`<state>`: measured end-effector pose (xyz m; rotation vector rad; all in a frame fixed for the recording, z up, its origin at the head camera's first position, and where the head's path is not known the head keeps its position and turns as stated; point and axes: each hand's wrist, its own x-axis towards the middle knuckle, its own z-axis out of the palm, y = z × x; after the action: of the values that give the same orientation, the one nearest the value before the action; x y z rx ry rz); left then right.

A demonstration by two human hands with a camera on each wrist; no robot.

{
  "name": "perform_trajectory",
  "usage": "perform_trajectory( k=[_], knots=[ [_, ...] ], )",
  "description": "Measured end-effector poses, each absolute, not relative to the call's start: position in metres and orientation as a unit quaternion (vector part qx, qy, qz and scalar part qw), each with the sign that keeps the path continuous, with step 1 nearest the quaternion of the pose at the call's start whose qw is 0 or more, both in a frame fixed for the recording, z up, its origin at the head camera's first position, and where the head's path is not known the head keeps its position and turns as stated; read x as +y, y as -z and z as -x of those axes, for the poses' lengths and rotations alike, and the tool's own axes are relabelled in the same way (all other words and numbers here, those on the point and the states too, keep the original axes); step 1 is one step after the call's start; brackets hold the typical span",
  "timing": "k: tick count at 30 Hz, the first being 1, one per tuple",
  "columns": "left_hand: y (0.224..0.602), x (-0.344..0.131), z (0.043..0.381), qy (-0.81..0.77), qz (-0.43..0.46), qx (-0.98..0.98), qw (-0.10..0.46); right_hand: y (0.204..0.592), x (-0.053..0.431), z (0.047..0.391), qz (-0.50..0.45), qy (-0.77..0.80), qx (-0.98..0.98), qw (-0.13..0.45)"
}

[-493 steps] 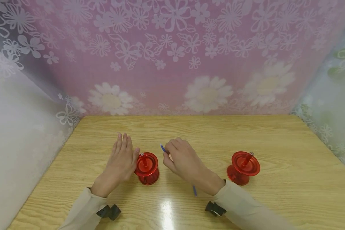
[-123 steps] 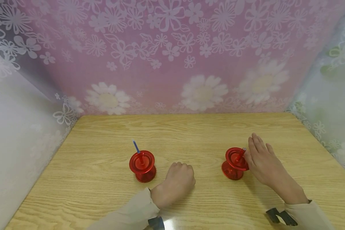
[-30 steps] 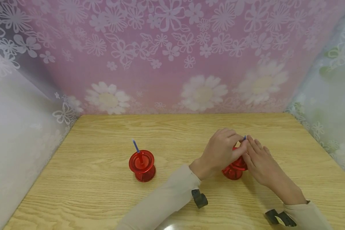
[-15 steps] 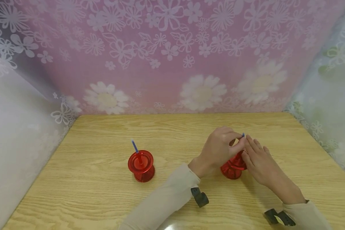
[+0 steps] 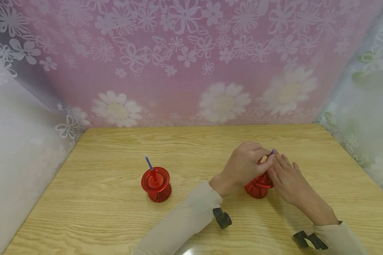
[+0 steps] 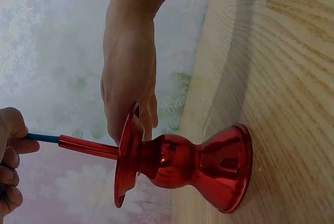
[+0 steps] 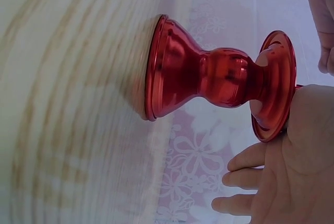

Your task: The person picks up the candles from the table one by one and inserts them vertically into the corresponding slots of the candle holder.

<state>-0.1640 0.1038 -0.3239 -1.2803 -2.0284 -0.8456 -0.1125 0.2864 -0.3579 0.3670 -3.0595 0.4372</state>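
The right-hand red metallic candle holder (image 5: 256, 189) stands on the table, partly covered by both hands in the head view. My left hand (image 5: 244, 161) pinches a thin blue candle (image 6: 44, 138), whose lower end sits at the top of the holder's central tube (image 6: 88, 147). Fingers straight, my right hand (image 5: 288, 179) rests against the dish rim, its thumb above the rim and its fingers at the underside. Further left, a matching candle holder (image 5: 160, 194) stands upright with another blue candle (image 5: 149, 163) leaning slightly out of its tube.
The wooden table (image 5: 92, 219) backs onto a pink floral wall (image 5: 178, 85), with pale panels (image 5: 22, 134) at either side. Dark cuffs (image 5: 221, 218) are strapped at both wrists, over beige sleeves.
Over the last second the hands stay nearly still. Since four seconds ago, my left hand has moved right to the holder. Long before, my right hand held a candle beside the left holder.
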Motion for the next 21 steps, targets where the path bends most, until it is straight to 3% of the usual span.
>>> perform_trajectory(
  k=[6,21],
  knots=[
    [0.3205,0.1053,0.1647,0.268,0.503,-0.76,0.312,0.3577,0.2853,0.1125,-0.117,-0.136,-0.984,0.013],
    [0.318,0.1036,0.1643,0.298,0.49,-0.787,0.227,0.357,0.2852,0.1131,-0.126,-0.125,-0.984,0.018]
  ],
)
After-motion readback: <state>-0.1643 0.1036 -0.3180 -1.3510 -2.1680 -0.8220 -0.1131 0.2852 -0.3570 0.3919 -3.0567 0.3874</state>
